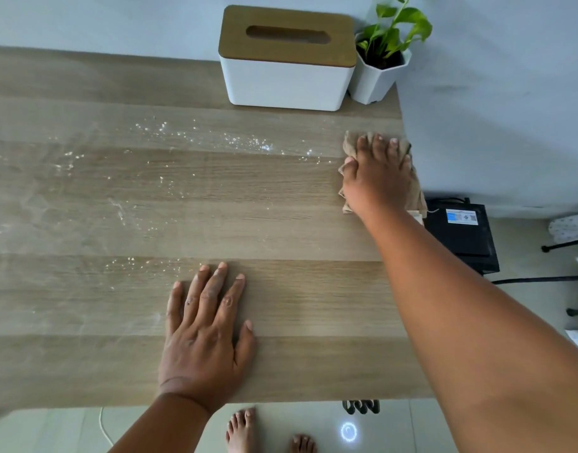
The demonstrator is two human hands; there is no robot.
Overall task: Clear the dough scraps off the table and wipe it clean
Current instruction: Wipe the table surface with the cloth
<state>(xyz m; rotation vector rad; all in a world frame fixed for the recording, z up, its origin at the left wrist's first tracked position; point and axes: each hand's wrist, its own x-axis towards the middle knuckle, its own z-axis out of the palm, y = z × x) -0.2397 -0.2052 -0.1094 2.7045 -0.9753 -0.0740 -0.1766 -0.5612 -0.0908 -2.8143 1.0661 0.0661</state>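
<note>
Fingers of the right hand point(376, 178) pressed flat on the cloth point(353, 142) at the desk's point(281, 322) right edge; left hand point(204, 328) lay flat, holding nothing. Wiping was under way; flour specks point(215, 138) leftward needed the next sweep.

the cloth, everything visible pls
The cloth is beige-tan, soft and crumpled, like a rag. It lies bunched at the table's far right edge, its near end hanging slightly over it. The right hand presses flat on it, fingers spread, covering most of it. Flour streaks lie to its left.
</note>
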